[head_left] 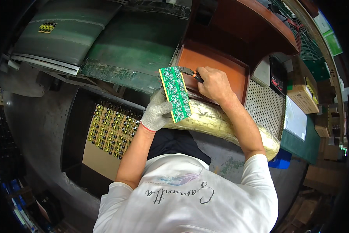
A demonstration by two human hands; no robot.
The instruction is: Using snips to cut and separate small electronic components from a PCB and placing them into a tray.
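A green bench (124, 44) stood ahead. The gloved left hand (157, 115) gripped a green circuit board (176, 95) just short of it; the right hand (214, 83) enclosed pliers (189, 72) at the board's top corner. If the pliers slipped, they might have gouged it. Cursive lettering marked the white shirt (221, 198).

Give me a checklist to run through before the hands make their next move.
1. Left hand grips the green rectangular circuit board: ok.
2. Right hand holds the metal hand tool with orange-and-black handles: ok.
3. Tool's head at the board's upper right corner: ok.
4. Tool's jaws closed on anything: cannot tell.
5. Both hands gloved: not ok; the left wears a grey knitted glove, the right is bare.
6. Boards with yellow and black components lying inside the black rectangular bin: ok.
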